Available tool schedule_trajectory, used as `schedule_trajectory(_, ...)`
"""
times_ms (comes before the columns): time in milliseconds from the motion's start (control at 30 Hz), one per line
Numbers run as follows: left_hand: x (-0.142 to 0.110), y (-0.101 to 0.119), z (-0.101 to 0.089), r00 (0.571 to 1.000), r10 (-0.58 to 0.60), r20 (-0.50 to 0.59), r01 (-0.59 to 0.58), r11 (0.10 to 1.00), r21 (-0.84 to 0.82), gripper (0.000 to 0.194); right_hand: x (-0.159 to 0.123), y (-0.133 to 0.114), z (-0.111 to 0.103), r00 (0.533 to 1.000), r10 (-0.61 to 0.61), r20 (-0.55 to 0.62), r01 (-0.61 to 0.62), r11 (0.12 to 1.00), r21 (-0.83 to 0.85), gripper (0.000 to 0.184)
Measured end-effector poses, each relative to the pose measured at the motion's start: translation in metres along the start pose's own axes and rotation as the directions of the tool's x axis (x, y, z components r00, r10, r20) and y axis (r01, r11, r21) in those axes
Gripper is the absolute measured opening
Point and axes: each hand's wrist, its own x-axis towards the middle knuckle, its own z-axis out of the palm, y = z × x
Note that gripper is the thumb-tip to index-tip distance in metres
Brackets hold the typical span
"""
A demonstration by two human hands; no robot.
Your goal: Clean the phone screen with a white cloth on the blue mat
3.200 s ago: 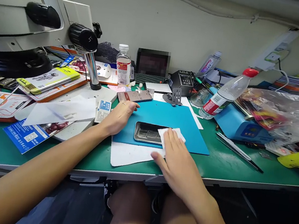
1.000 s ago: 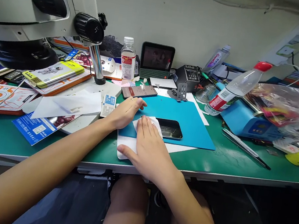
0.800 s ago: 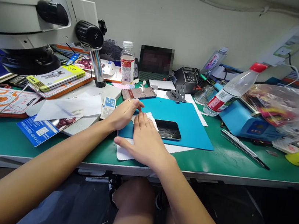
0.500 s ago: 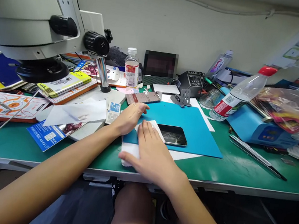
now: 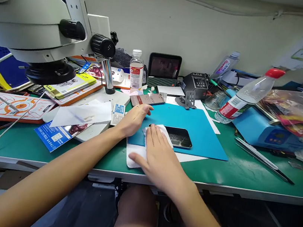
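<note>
My right hand lies flat, fingers stretched and thumb apart, pressing a white wipe onto the left part of a black phone. The phone lies flat on a blue mat; thin pale lines cross its dark screen. My left hand hovers or rests by the mat's left edge, fingers loosely bent and tips slightly apart, with nothing visible in it. Behind it lies another phone, its screen lit brownish. White paper sticks out from under the mat near my right thumb.
A microscope on a metal post overhangs the left side. A plastic bottle and a small screen stand behind the mat. Tweezers, a tilted red-capped bottle and a blue box are on the right.
My right hand has slid slightly right along the phone with the wipe under it. My left hand keeps nearly the same place; the whole view has shifted a little.
</note>
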Motion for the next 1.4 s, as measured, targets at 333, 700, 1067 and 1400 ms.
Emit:
schedule_trajectory(333, 0.000, -0.001, 0.000, 1.000, 0.000, -0.021, 0.000, 1.000, -0.010, 0.066, -0.019, -0.005, 0.005, 0.999, 0.049, 0.001, -0.049, 0.998, -0.028, 0.102)
schedule_trajectory(700, -0.002, 0.007, -0.003, 0.999, -0.026, -0.029, 0.026, 1.000, -0.010, 0.076, 0.010, -0.004, -0.002, 0.997, 0.072, -0.037, -0.073, 0.997, -0.036, 0.098)
schedule_trajectory(1067, -0.002, 0.004, -0.004, 1.000, -0.012, -0.018, 0.012, 1.000, 0.011, 0.077, 0.032, 0.001, -0.006, 0.993, 0.118, -0.013, -0.118, 0.993, -0.023, 0.094)
schedule_trajectory(1400, -0.002, 0.008, -0.003, 1.000, -0.008, -0.004, 0.008, 0.999, 0.033, 0.077, -0.015, -0.002, 0.001, 0.997, 0.041, -0.064, -0.043, 0.999, -0.021, 0.088)
